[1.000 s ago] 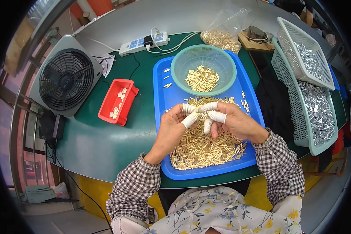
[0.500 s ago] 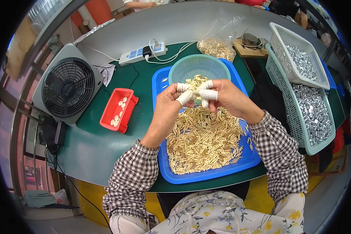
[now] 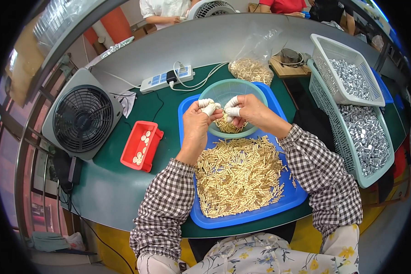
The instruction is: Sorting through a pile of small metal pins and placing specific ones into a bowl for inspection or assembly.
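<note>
1. Near the frame's centre, the left hand (image 3: 198,121) and the right hand (image 3: 253,109) face each other, fingertips nearly meeting in front of the round pale-green plastic colander (image 3: 246,83); thumbs and fingers are drawn together under white finger covers (image 3: 209,109), but I cannot tell whether either grip closes on a piece, since the contact is hidden

2. The loose slim brass-coloured metal pieces (image 3: 237,178) lie in a broad heap below both hands in the frame, spread over the blue rectangular plastic tray (image 3: 301,201); their long axes point every way, so no single direction holds for the heap

3. A smaller brass-coloured pile (image 3: 230,125) sits inside the colander, just under the fingertips in the view and much closer to them than the middle of the heap; the right hand is the nearer one, its fingers overlapping the pile's upper edge, while the left hand stands at the colander's left side

4. Counted: two hands, one tray, one colander; the brass-coloured pieces are far too many and too overlapped to count

5. Left of centre is one red open plastic bin (image 3: 156,139) with about seven pale round discs (image 3: 139,155); at upper centre, one clear plastic bag (image 3: 251,71) of similar pieces; at upper right, two perforated plastic baskets, one white (image 3: 322,68) and one pale green (image 3: 322,102), both with silvery metal parts (image 3: 365,137)
</note>
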Motion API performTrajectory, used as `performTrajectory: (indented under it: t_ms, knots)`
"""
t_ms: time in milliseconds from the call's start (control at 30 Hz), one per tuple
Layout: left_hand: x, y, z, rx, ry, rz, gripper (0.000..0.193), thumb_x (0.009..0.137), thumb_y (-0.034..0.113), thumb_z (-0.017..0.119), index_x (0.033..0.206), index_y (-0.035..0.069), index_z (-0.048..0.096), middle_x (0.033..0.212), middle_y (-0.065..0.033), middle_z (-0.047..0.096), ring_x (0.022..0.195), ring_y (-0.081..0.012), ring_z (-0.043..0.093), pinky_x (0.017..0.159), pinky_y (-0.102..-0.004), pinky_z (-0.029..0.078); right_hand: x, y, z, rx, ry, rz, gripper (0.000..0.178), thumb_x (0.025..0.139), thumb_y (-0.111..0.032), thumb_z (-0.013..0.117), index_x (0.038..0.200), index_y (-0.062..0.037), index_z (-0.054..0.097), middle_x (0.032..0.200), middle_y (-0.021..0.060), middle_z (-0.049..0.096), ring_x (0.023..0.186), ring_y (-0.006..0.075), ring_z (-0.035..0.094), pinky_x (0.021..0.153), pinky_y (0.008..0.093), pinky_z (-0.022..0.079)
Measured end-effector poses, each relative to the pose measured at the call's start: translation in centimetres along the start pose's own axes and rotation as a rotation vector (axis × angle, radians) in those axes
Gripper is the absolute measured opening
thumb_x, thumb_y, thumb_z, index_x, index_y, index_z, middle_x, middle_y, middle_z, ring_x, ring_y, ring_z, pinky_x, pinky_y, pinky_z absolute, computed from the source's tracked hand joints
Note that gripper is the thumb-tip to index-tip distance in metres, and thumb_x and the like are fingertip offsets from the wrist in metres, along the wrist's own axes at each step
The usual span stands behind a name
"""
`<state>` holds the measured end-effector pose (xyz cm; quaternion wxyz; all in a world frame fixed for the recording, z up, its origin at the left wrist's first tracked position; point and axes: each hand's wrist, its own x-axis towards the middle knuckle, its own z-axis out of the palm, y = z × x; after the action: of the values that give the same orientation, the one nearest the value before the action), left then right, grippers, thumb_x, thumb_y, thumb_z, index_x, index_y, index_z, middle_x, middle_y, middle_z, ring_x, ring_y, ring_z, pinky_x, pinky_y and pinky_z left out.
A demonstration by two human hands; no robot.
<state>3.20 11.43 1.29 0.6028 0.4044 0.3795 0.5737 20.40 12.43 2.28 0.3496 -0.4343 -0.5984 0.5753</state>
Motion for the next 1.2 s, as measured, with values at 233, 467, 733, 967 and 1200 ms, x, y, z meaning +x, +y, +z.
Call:
performTrajectory:
  t_ms: [233,467,733,967,1200]
  knots:
    - [0.5,0.3,-0.5,-0.010,0.022,0.081,0.015,0.087,0.003,0.055,0.101,-0.003,0.052,0.092,-0.0106,0.060,0.081,-0.0180,0.061,0.075,-0.0288,0.053,-0.1,1.5,-0.1,-0.678,0.199,-0.445,0.020,0.086,-0.013,0.058,0.096,0.0041,0.061,0.077,0.0090,0.064,0.062,0.0117,0.060,0.057,0.0251,0.048]
    - [0.1,-0.1,0.2,-0.037,-0.030,0.032,0.013,0.086,0.003,0.056,0.098,-0.002,0.053,0.091,-0.0085,0.059,0.078,-0.0157,0.061,0.070,-0.0256,0.054,-0.8,0.0,1.0,-0.513,0.148,-0.329,0.016,0.085,-0.005,0.053,0.094,0.0050,0.062,0.070,0.0099,0.063,0.061,0.0119,0.059,0.057,0.0275,0.047]
    - [-0.5,0.1,0.6,0.005,-0.155,-0.018,0.014,0.084,0.006,0.060,0.096,-0.001,0.058,0.089,-0.0048,0.060,0.077,-0.0114,0.057,0.063,-0.0244,0.052,-2.0,-1.3,1.6,-0.398,0.167,-0.284,0.014,0.083,-0.003,0.052,0.089,0.0046,0.063,0.060,0.0079,0.060,0.051,0.0116,0.056,0.047,0.0279,0.044]
    - [0.1,-0.4,0.6,-0.008,-0.145,-0.124,0.017,0.086,0.010,0.059,0.100,0.001,0.057,0.090,-0.0036,0.059,0.077,-0.0117,0.057,0.067,-0.0255,0.051,-2.9,-1.7,0.7,-0.560,0.191,-0.265,0.014,0.082,-0.005,0.052,0.086,0.0044,0.063,0.057,0.0075,0.058,0.049,0.0119,0.056,0.046,0.0272,0.044]
    - [1.1,-0.1,0.8,-0.017,-0.192,-0.151,0.018,0.086,0.013,0.059,0.100,0.002,0.056,0.091,-0.0039,0.060,0.077,-0.0127,0.057,0.066,-0.0259,0.051,-3.3,-1.6,-0.4,-0.544,0.183,-0.171,0.015,0.082,-0.007,0.053,0.085,0.0053,0.061,0.060,0.0082,0.059,0.049,0.0120,0.056,0.046,0.0270,0.045]
